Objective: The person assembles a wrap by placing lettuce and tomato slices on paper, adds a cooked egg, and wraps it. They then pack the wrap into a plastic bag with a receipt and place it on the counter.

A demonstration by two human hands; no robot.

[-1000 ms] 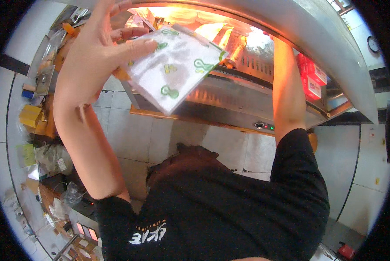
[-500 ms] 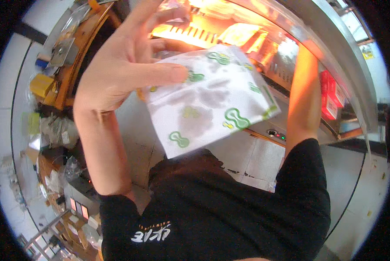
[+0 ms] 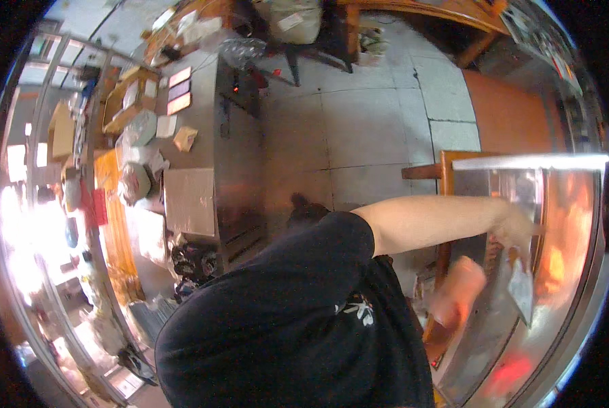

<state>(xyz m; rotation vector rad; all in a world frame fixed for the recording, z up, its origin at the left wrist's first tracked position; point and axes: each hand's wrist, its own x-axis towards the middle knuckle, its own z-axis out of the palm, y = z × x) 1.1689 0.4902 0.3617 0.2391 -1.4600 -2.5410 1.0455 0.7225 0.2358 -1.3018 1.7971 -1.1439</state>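
Observe at right a long steel-and-glass cabinet [image 3: 484, 333] with an orange glow inside. Find at left a grey metal counter [image 3: 202, 126] bearing a flat grey-brown rectangular board [image 3: 190, 202]. Note the right hand [image 3: 459, 289] blurred beside the cabinet, apart from the left hand [image 3: 514, 231]; cannot tell whether closed on anything. See the left hand at the cabinet, clamped on a flat white paper-like packet [image 3: 520, 291], tapering toward the view's lower edge.

I can read no words or numbers here. White lettering [image 3: 360, 311] stands on the chest of my black shirt [image 3: 270, 306], tilted and blurred. A pale label [image 3: 292, 22] on the bulky bag [image 3: 306, 35] at the far side is too small to make out.
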